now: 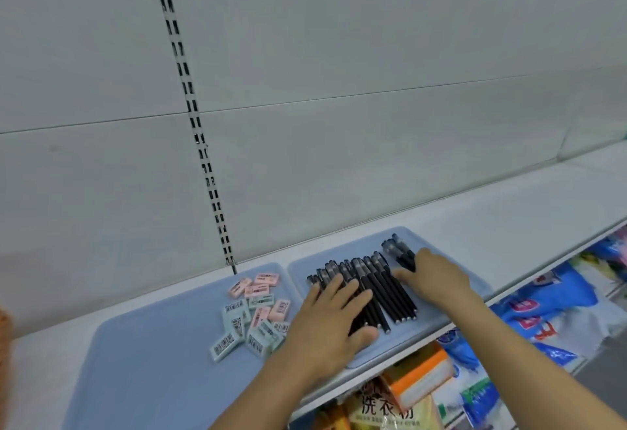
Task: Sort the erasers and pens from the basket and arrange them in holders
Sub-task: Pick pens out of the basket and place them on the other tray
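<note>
Below, a packet [386,406] reads 洗衣 (third character blurred); eraser [224,346] barcodes illegible.

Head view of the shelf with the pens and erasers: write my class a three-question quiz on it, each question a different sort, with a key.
1. True or false: the black pens and the erasers lie mixed together on one tray.
2. Multiple choice: the left hand is A) lifting an eraser, B) lying with straight fingers on the pens, C) hanging off the shelf.
3. Fill the gap: the erasers come in pink and pale ____.

Key
1. False: the pens lie on the right blue tray, the erasers on the left blue tray.
2. B; the right hand also rests on the pens, at the far end of the row.
3. Green.
</note>
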Demonstrator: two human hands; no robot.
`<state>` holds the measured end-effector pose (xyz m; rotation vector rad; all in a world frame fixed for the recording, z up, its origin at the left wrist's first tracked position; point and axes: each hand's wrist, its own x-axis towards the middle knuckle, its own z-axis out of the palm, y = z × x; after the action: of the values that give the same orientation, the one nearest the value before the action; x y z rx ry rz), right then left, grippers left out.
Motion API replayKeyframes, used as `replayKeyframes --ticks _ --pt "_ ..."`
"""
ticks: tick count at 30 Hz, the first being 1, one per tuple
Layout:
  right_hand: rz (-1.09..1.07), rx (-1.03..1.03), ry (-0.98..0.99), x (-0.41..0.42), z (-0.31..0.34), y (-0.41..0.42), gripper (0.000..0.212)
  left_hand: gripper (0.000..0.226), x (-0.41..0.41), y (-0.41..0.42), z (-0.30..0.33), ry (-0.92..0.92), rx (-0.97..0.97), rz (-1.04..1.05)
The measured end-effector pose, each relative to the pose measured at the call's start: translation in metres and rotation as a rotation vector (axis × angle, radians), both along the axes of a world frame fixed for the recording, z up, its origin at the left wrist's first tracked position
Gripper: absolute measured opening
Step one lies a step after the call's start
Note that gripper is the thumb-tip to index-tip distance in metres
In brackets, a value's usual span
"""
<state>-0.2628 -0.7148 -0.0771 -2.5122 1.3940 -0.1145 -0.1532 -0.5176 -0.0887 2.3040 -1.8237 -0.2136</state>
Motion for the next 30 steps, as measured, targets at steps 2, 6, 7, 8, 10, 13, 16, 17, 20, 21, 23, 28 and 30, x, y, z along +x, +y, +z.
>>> replayKeyframes --ticks 2,6,7,8,10,13,16,17,20,21,23,28,30 --pt "-0.016 -0.039 0.029 0.005 -0.004 0.004 0.062 0.062 -0.001 -0.002 -0.007 -0.019 0.049 0.009" --pt "0.015 -0.195 0.062 0.002 -0.019 0.017 0.063 0.067 -0.002 -0.004 -0.014 -0.052 0.078 0.023" --pt "0.046 -0.212 0.061 0.000 -0.023 0.019 0.062 0.069 -0.002 -0.005 -0.015 -0.054 0.080 0.026" --pt "0.081 -0.204 0.043 -0.001 -0.026 0.020 0.060 0.070 -0.003 -0.005 -0.015 -0.059 0.078 0.027" --pt "0.153 -0.170 -0.017 -0.003 -0.028 0.019 0.055 0.070 -0.003 -0.005 -0.016 -0.066 0.072 0.029" --pt "0.197 -0.134 -0.127 -0.007 -0.027 0.015 0.047 0.068 -0.003 -0.003 -0.013 -0.042 0.058 0.031" --pt "0.167 -0.103 -0.172 -0.009 -0.023 0.017 0.042 0.067 -0.004 0.005 -0.005 0.034 -0.015 0.037" --pt "0.152 -0.123 -0.163 -0.008 -0.022 0.020 0.040 0.067 -0.004 0.009 -0.001 0.047 -0.055 0.037" --pt "0.142 -0.253 -0.211 0.001 -0.012 0.039 0.042 0.065 -0.002 0.034 0.014 0.067 -0.202 0.048" --pt "0.163 -0.268 -0.293 0.005 -0.007 0.050 0.042 0.062 0.000 0.046 0.018 0.092 -0.258 0.064" --pt "0.237 -0.258 -0.513 0.016 0.002 0.081 0.038 0.055 0.006 0.078 0.026 0.164 -0.378 0.123" --pt "0.518 -0.148 -0.794 0.064 0.020 0.175 0.027 0.036 0.034 0.171 0.047 0.256 -0.629 0.300" --pt "0.632 -0.061 -0.846 0.088 0.029 0.212 0.025 0.032 0.046 0.211 0.056 0.261 -0.703 0.383"
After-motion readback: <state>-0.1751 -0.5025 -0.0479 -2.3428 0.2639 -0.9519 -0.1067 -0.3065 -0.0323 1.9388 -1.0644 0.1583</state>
